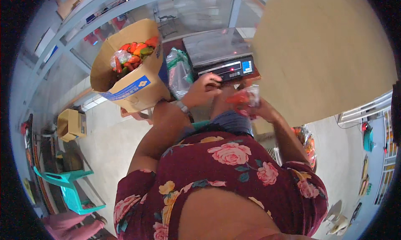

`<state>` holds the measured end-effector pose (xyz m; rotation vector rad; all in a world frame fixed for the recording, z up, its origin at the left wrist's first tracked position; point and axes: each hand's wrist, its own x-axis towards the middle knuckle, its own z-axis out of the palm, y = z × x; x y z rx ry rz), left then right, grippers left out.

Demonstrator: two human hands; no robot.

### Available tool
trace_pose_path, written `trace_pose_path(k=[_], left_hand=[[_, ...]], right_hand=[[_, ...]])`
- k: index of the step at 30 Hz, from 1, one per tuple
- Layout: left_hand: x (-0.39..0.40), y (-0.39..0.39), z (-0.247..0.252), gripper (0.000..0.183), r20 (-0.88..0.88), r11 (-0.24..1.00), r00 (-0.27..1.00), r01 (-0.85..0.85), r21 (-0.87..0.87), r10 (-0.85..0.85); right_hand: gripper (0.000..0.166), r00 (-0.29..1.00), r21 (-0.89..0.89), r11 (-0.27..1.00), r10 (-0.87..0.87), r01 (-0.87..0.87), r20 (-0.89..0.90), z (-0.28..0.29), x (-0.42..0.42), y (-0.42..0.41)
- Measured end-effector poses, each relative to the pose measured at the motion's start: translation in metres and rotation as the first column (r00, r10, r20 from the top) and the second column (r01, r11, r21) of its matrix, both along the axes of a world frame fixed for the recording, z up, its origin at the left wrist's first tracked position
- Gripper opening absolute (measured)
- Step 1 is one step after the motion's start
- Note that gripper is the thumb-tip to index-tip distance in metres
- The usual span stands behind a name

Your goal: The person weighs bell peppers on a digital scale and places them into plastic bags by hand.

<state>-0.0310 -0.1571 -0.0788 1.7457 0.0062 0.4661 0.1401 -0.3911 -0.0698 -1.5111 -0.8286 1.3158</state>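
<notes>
My right hand grips a clear plastic bag of red peppers, blurred by motion, above my lap. Near the front edge of a digital scale is my left hand, fingers curled and a watch on the wrist; nothing shows in it. The scale's display glows red and its metal plate bears nothing. Left of the scale lie clear and green plastic bags. A tall cardboard box at the left holds red, orange and green peppers and a knotted clear plastic bag.
A large cardboard sheet or flap fills the upper right. Behind my right arm are more bagged peppers. A small cardboard box and a teal plastic chair stand at the left, near a person's pink-clad legs.
</notes>
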Motion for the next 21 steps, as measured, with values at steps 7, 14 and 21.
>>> trace_pose_path(k=[7, 14, 21], left_hand=[[-0.077, 0.080, -0.176, 0.029, -0.387, 0.608, 0.921, -0.280, -0.743, -0.050], [-0.074, 0.091, -0.191, 0.021, -0.391, 0.516, 0.919, -0.364, -0.776, 0.060], [-0.075, 0.093, -0.192, 0.022, -0.404, 0.470, 0.913, -0.383, -0.796, 0.060]], right_hand=[[0.061, 0.999, -0.300, 0.953, 0.047, -0.048, -0.011, 0.052, 0.062, -0.177], [0.053, 0.635, -0.449, 0.659, -0.056, 0.603, 0.771, 0.018, 0.085, -0.302], [0.075, 0.038, -0.050, 0.140, 0.090, 0.989, 0.995, -0.109, 0.052, -0.358]])
